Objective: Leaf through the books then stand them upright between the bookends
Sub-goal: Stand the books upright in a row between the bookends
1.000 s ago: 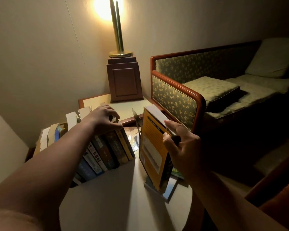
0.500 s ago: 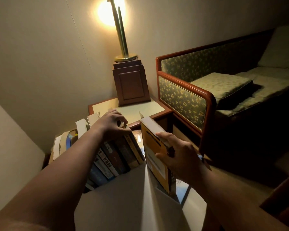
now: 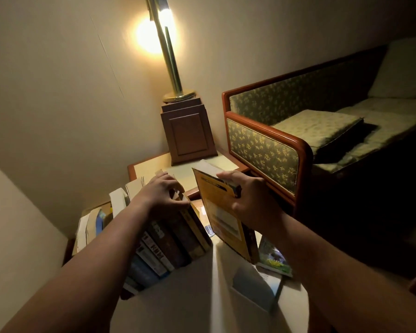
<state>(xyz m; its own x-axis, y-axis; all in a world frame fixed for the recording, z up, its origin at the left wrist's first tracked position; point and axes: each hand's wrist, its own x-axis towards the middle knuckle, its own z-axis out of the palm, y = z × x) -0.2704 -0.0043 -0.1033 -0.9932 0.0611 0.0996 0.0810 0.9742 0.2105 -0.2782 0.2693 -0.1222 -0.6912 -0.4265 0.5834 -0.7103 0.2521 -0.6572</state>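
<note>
Right grip [image 3: 247, 200] pinches the top edge of one yellow-orange paperback book [image 3: 222, 219], held tilted at frame centre over the pale bench [image 3: 185, 296]. Left grip [image 3: 161, 195] curls over the tops of one row of leaning dark-spined books [image 3: 171, 241], left of centre. At least eight show, and the arm hides more. One green-covered book [image 3: 274, 258] lies flat, lower right.

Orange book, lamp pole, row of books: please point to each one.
orange book [image 3: 220, 210], head view, on its front cover.
lamp pole [image 3: 170, 61], head view, on the brass shaft.
row of books [image 3: 178, 237], head view, on a dark spine.
</note>
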